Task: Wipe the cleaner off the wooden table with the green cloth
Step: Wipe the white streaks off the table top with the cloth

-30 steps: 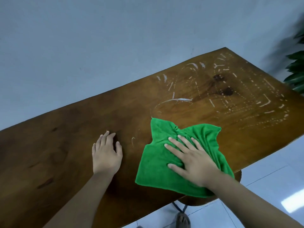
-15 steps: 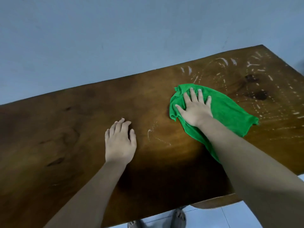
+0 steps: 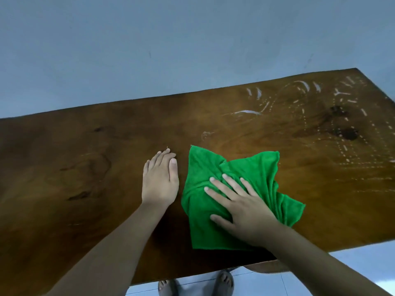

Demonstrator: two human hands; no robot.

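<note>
Right hand point(image 3: 245, 212) is pressing the rumpled green cloth point(image 3: 241, 167) flat, fingers spread wide — it should be sweeping toward the white cleaner streaks point(image 3: 248, 112), keeping even pressure.

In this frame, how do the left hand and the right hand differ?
The left hand lies directly on the bare wooden table, while the right hand presses the green cloth. The left hand's fingers are together; the right hand's are spread. Both are open, palms down.
</note>
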